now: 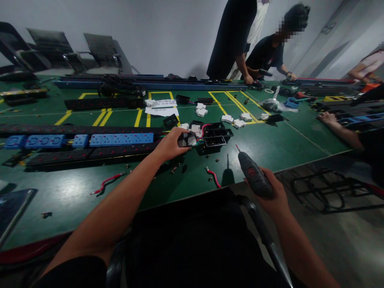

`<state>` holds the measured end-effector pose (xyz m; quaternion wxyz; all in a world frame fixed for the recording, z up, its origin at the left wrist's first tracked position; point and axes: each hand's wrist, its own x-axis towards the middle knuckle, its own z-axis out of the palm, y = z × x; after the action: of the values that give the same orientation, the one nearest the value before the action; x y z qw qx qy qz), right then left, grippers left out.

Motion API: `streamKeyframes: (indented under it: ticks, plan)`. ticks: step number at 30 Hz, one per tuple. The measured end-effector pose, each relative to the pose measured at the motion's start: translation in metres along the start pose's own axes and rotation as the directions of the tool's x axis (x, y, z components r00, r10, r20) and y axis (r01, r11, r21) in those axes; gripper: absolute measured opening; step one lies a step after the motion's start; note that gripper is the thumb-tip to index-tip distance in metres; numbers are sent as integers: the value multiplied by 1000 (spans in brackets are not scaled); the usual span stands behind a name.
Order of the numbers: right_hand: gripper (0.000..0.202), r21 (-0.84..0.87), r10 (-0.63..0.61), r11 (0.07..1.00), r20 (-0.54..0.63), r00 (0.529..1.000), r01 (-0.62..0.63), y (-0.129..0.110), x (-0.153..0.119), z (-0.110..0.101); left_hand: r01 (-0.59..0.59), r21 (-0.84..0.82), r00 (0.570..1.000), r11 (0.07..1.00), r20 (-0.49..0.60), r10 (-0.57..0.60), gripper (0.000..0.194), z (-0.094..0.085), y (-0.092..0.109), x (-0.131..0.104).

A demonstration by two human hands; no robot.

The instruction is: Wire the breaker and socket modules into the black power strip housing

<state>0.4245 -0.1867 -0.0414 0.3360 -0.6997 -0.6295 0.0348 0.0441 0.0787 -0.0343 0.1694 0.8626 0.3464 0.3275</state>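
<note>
My left hand (171, 145) is closed around a small black-and-white module (186, 139) with coloured wires at its right side. Just beyond it lie black rectangular housings (215, 141) at the end of a power strip with blue sockets (121, 139). In my right hand (274, 194) is a dark cordless screwdriver (255, 174), its thin bit pointing up and left, above the table edge and apart from the housings. Short red wires (213, 177) and several small screws (174, 169) are scattered on the near side of the green table (288, 146).
White modules (239, 123) lie in the middle of the table, near paper labels (162, 111). Long dark rails (150, 83) run along the far side. Co-workers stand at the back; another person's arm (336, 126) rests at the right edge. A chair armrest (255, 212) is beside my right arm.
</note>
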Motion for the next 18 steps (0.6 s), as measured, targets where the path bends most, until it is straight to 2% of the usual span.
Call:
streamKeyframes:
  ticks: [3,6,10,14,18]
  plan:
    - [72,-142,23,990,111,994,-7,8,3,-6,34,-13,997,999,-76,-35,69,-3,1,0]
    - [76,-234,-58,967,167,984,97,5,14,-4,82,-31,991,996,-105,-85,74,-5,2,0]
    - [78,-328,-136,915,300,944,236,3,36,1,85,-77,985,993,-144,-96,75,-12,0,-2]
    - [81,-324,-208,874,422,882,361,9,60,2,102,-122,984,987,-135,-118,73,-18,-1,-3]
    - [88,-236,-274,864,518,810,444,15,80,3,149,-145,979,978,-115,-166,71,-19,-2,-2]
